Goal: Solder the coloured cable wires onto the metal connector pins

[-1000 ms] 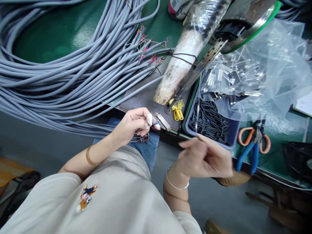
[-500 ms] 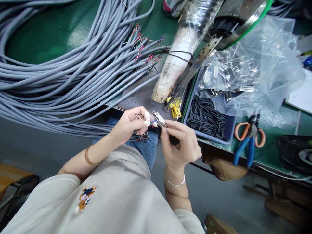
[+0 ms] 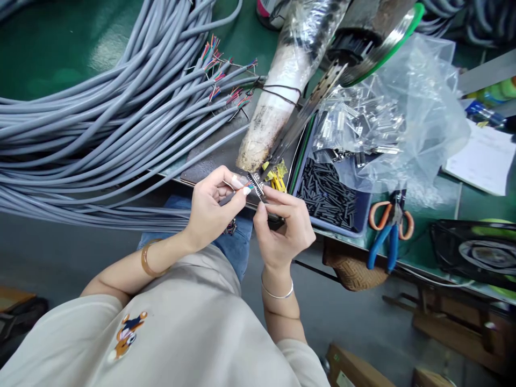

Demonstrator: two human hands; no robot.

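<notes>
Wires (image 3: 251,186) sit pinched in the left hand (image 3: 212,209); the right hand (image 3: 287,226) clasps a connector (image 3: 256,185). Cables (image 3: 133,113) sprawl at ten o'clock.

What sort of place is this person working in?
Probably a cable workshop: grey cables with exposed coloured wires lie across a green bench, near a bin of small black pieces and blue-handled pliers.

The table (image 3: 60,64) is coloured dark green. On its left side and past its near edge, plain grey is shown by the cables (image 3: 133,123), tipped with red, orange, green and blue wires (image 3: 209,51). The connector (image 3: 257,184) is finished in silver. By the near edge, a slate-blue tray (image 3: 363,212) is filled with black tubes (image 3: 326,196); tool handles (image 3: 379,247) are coated blue and orange. The cream shirt (image 3: 181,312) is patterned with an orange-brown, navy and white motif (image 3: 128,336).
</notes>
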